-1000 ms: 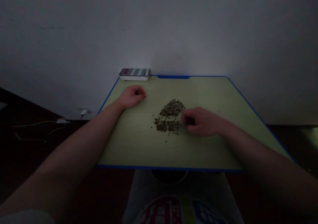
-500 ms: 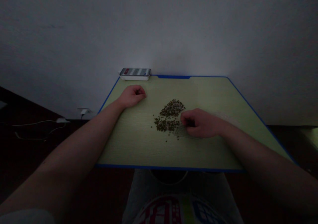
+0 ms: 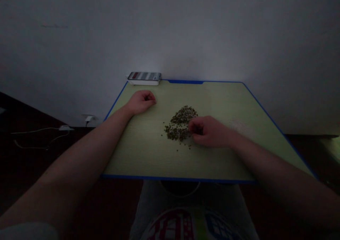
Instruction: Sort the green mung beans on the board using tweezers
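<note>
Small dark brown grains, like seeds or little beans, lie loose on the table in an upper heap (image 3: pixel 184 114) and a lower, flatter heap (image 3: pixel 176 132). A narrow gap runs between them. At the right end of the lower heap is my right hand (image 3: pixel 208 132), its fingers curled toward the thumb. Whether a grain sits between those fingertips is too dark to make out. My left hand (image 3: pixel 141 102) rests on the table up and to the left of the heaps, loosely closed, with nothing showing in it.
The light wooden table (image 3: pixel 138 155) has a blue edge. A phone (image 3: pixel 145 76) lies on a white box (image 3: pixel 143 82) at the far left corner, near the wall. A faint pale patch (image 3: pixel 240 126) shows beyond my right forearm. A plug (image 3: pixel 89 118) and cables are at lower left.
My right hand has moved a little left, to the edge of the lower heap. My left hand has stayed in place, and the heaps look much the same.
</note>
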The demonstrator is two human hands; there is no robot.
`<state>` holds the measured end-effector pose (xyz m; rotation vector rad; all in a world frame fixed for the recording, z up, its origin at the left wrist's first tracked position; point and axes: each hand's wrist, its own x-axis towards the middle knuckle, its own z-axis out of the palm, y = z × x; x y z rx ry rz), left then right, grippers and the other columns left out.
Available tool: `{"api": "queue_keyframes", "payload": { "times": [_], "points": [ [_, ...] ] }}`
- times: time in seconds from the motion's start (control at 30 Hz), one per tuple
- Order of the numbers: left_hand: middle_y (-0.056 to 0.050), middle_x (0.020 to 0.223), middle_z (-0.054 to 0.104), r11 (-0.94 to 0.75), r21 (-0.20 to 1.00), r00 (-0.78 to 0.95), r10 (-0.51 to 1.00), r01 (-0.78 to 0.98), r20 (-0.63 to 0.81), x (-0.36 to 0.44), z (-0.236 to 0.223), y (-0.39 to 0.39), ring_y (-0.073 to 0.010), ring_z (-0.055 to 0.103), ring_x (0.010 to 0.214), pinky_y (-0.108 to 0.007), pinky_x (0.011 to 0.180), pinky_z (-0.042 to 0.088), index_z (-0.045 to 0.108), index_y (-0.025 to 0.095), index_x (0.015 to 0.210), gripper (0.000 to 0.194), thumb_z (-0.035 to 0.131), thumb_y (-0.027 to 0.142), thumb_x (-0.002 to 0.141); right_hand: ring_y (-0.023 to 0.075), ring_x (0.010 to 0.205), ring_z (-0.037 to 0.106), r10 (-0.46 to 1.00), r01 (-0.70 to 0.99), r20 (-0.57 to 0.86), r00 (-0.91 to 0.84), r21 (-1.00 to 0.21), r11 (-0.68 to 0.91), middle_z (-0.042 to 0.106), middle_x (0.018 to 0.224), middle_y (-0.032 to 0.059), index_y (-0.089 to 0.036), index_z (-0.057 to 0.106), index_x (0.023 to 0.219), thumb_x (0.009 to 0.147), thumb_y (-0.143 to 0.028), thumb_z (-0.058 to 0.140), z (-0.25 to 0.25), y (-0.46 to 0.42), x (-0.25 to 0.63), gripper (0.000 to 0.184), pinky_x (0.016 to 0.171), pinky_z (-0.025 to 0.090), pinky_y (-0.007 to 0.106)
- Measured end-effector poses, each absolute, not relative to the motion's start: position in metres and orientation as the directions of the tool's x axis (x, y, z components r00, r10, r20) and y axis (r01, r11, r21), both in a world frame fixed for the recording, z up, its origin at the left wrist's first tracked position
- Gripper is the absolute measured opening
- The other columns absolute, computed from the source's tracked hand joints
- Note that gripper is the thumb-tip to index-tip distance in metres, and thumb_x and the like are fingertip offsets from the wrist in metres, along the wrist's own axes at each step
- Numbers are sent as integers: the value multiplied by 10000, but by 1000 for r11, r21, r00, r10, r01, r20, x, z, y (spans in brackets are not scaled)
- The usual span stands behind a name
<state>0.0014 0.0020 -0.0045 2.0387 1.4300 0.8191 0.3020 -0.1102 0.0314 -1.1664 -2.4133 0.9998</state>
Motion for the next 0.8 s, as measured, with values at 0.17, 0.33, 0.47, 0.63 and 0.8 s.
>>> {"api": "queue_keyframes", "payload": {
  "times": [0.17, 0.33, 0.47, 0.63, 0.8],
  "points": [
    [8, 627, 541, -318, 704, 266, 946, 635, 187, 2, -3, 1, -113, 464, 594, -248, 561, 370, 621, 146, 726, 192, 616, 325, 656, 94, 554, 445, 760, 572, -6, -650, -663, 483, 505, 605, -48, -191, 535, 720, 667, -133, 538, 32, -116, 293, 78, 544, 319, 234],
    [4, 639, 551, -333, 692, 271, 941, 641, 201, 1, -6, 3, -117, 474, 602, -251, 558, 372, 627, 145, 733, 196, 620, 327, 658, 89, 530, 451, 727, 556, -18, -686, -658, 508, 514, 590, -52, -188, 554, 723, 665, -123, 546, 34, -120, 291, 88, 526, 323, 221],
    [1, 635, 557, -329, 695, 268, 942, 639, 200, 1, -7, 4, -115, 475, 597, -249, 554, 373, 626, 146, 728, 186, 616, 317, 655, 93, 534, 466, 696, 546, -37, -717, -650, 528, 538, 602, -45, -184, 581, 751, 676, -124, 555, 36, -122, 292, 100, 531, 329, 226],
    [4, 630, 560, -311, 684, 253, 949, 659, 188, 2, -5, 3, -114, 475, 597, -244, 550, 373, 630, 144, 732, 189, 618, 315, 650, 96, 542, 489, 662, 547, -84, -744, -645, 533, 567, 621, -39, -177, 623, 801, 682, -124, 562, 39, -129, 291, 145, 530, 335, 223],
    [7, 640, 564, -333, 671, 269, 942, 662, 201, 1, -6, 4, -115, 482, 614, -241, 566, 383, 633, 143, 737, 204, 616, 331, 660, 109, 568, 534, 591, 522, -126, -797, -634, 570, 621, 653, -26, -168, 675, 993, 716, -123, 568, 45, -137, 291, 300, 567, 359, 229]
  ]
}}
